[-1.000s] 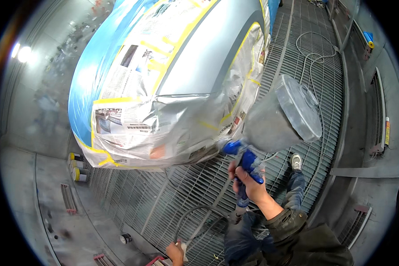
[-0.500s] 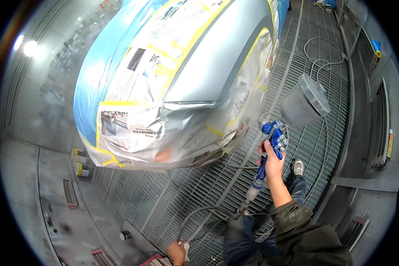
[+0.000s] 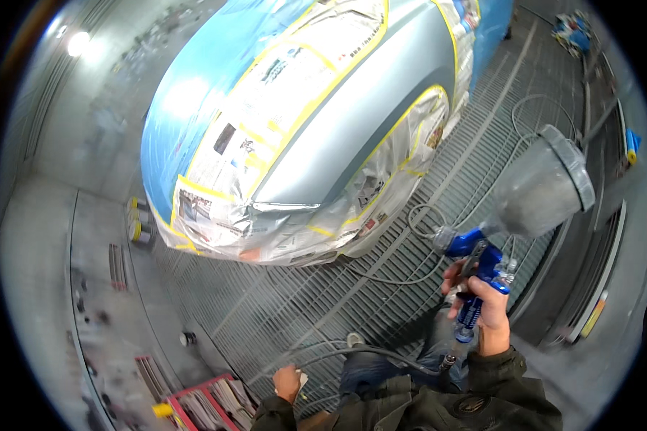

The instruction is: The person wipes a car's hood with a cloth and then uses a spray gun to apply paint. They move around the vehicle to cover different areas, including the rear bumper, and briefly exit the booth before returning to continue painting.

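Note:
My right hand (image 3: 487, 305) is wrapped round the grip of a blue spray gun (image 3: 487, 260). A grey, paint-dusted cup (image 3: 532, 194) sits on top of the gun, tilted to the right. The gun's nozzle points left, toward the car. From the bottom of the grip an air hose (image 3: 366, 350) curves left to my left hand (image 3: 287, 383), which is closed round it. Something small and white, perhaps cloth or paper, shows beside that hand. Ahead stands a car with a bare silver-grey fender (image 3: 381, 93), masked around with newspaper (image 3: 284, 79) and yellow tape.
Blue plastic film (image 3: 187, 108) covers more of the car. The floor is metal grating (image 3: 266, 294), where a loop of hose (image 3: 428, 215) lies. Paint cans (image 3: 140, 224) stand by the left wall. A red-framed vent (image 3: 212, 402) is at the lower left.
The spray gun and my right hand have moved right and closer, the cup now looking larger. My view has shifted, and my left hand has risen slightly, still on the hose.

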`<state>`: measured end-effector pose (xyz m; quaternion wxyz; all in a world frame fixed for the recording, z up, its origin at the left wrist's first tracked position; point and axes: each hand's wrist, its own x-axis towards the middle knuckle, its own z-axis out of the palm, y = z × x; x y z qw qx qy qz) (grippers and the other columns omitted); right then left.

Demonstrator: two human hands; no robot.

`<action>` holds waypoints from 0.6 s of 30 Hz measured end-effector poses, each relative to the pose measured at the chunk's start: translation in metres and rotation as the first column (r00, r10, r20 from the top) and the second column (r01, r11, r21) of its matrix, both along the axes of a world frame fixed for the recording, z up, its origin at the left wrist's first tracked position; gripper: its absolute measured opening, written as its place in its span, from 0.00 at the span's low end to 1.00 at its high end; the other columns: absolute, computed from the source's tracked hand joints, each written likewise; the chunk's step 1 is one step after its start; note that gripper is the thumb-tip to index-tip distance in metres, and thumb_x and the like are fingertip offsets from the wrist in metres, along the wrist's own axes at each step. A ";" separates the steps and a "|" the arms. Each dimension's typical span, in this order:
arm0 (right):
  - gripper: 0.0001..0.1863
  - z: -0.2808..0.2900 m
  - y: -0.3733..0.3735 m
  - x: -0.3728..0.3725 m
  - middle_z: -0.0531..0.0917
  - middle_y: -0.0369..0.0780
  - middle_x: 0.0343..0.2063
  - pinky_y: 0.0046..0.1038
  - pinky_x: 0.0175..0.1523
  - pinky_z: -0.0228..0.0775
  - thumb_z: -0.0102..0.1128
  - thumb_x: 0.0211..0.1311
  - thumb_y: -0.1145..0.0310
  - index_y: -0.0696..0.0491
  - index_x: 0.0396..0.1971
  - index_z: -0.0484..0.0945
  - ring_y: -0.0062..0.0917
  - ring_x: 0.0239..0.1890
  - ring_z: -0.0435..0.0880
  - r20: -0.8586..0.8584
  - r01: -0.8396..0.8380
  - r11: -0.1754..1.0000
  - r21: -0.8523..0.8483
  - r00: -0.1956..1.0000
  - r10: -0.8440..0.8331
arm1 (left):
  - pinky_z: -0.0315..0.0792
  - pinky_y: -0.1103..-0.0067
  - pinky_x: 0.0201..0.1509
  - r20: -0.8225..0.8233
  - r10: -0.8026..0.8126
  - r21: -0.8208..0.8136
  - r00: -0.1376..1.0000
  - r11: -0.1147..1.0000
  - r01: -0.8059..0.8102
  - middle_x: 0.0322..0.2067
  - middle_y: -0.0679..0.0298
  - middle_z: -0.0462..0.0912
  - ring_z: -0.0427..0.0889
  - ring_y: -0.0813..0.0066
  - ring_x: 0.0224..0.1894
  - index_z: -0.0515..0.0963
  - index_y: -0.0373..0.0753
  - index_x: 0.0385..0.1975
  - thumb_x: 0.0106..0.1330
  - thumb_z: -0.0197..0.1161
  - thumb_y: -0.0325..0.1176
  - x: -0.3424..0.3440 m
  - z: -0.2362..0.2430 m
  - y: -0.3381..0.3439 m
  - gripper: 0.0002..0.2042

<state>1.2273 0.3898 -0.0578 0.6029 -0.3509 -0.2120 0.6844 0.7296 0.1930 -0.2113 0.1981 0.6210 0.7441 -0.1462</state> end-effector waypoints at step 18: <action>0.15 0.217 0.216 0.262 0.82 0.45 0.38 0.25 0.22 0.80 0.52 0.64 0.72 0.63 0.47 0.74 0.26 0.37 0.83 0.568 0.143 0.973 0.180 0.793 -0.221 | 0.69 0.56 0.26 0.226 -0.108 0.079 0.968 0.993 0.092 0.23 0.53 0.77 0.77 0.50 0.24 0.76 0.39 0.26 0.58 0.62 0.37 0.299 -0.077 0.119 0.08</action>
